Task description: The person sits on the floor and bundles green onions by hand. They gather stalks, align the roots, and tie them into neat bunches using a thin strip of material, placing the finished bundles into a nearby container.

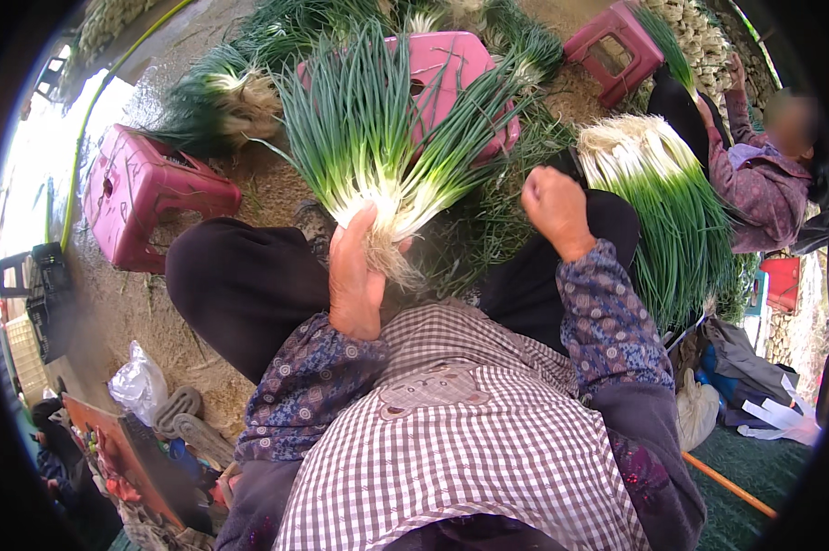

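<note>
My left hand grips a bunch of green onions by the white root end. The green leaves fan out away from me, over a pink plastic stool, and the pale roots hang beside my fingers. Over my right knee, my right hand is curled into a loose fist, apart from the bunch. Nothing shows sticking out of it, though its palm is hidden. To the right of that hand lies a large stack of green onions, with the roots at its far end.
Another pink stool stands at the left, and a third pink stool at the far right. Loose green trimmings litter the ground between my legs. More onion bundles lie ahead. A person sits at the right, holding onions.
</note>
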### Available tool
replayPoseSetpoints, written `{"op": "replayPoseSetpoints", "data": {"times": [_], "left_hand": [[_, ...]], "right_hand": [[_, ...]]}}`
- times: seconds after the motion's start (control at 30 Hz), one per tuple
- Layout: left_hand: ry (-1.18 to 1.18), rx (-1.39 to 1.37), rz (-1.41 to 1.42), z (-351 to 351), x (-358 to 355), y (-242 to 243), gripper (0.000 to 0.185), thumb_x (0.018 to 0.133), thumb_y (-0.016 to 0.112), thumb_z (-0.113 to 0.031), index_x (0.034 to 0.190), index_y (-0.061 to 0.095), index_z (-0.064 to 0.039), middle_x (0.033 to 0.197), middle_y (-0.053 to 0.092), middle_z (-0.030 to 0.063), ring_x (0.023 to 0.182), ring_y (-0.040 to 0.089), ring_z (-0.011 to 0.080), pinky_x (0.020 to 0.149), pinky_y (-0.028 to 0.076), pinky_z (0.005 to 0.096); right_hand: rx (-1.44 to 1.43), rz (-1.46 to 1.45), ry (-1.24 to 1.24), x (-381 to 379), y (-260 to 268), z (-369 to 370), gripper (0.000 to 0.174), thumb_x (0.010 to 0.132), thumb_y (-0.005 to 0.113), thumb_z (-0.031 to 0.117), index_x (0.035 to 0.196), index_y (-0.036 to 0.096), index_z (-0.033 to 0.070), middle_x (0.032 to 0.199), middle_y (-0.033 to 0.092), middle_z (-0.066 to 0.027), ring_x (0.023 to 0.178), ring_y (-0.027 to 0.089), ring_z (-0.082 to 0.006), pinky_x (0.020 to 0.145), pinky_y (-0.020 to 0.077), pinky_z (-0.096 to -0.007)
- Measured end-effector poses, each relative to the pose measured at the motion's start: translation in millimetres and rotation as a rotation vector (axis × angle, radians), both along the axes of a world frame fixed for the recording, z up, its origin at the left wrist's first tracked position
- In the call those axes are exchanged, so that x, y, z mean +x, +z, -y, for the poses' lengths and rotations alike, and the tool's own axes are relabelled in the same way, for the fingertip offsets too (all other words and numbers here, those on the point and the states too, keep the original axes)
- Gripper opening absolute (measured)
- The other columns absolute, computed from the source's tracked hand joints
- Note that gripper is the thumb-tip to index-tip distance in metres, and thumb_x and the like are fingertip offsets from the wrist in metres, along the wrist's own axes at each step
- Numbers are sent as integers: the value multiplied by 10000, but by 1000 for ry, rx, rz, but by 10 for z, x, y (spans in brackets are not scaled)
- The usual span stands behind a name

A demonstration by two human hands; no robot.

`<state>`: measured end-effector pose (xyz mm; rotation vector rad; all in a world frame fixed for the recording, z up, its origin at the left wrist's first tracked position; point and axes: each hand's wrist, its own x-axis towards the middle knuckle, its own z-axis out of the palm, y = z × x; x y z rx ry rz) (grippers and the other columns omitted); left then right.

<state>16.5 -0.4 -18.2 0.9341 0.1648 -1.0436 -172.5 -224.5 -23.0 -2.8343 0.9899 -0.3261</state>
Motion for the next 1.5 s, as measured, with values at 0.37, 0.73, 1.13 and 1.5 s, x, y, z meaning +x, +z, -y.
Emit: {"op": "replayPoseSetpoints", "data": {"times": [0.37, 0.73, 1.13, 1.5], "left_hand": [[-58, -53, 110, -10, 12, -9, 352, 957, 601, -184, 1268, 538, -31, 1134, 668, 103, 932, 683, 206, 673, 572, 339], [-45, -55, 104, -30, 12, -45, 365, 941, 606, -166, 1264, 538, -12, 1101, 671, 103, 878, 679, 187, 662, 567, 321], [12, 47, 22, -7, -28, 1, 332, 994, 550, -241, 1253, 563, -34, 1119, 679, 90, 933, 682, 188, 710, 573, 336], [118, 11, -2, -24, -13, 26, 281, 1020, 472, -212, 1203, 581, -29, 1092, 658, 88, 919, 669, 206, 710, 553, 344]], "right_hand": [[584, 410, 191, 391, 168, -969, 136, 890, 674, 153, 863, 646, 23, 777, 608, -117, 676, 623, -289, 606, 485, -377], [457, 534, 146, 1177, 188, -699, 154, 873, 695, 140, 810, 655, 5, 664, 636, -59, 562, 585, -123, 538, 445, -271], [740, 95, 86, 173, 161, -1069, 148, 845, 719, 161, 794, 686, 26, 694, 648, -110, 602, 632, -280, 570, 492, -360], [58, 209, 438, 1411, 336, -797, 162, 842, 697, 198, 918, 632, 71, 934, 597, -63, 916, 575, -276, 775, 511, -355]]}}
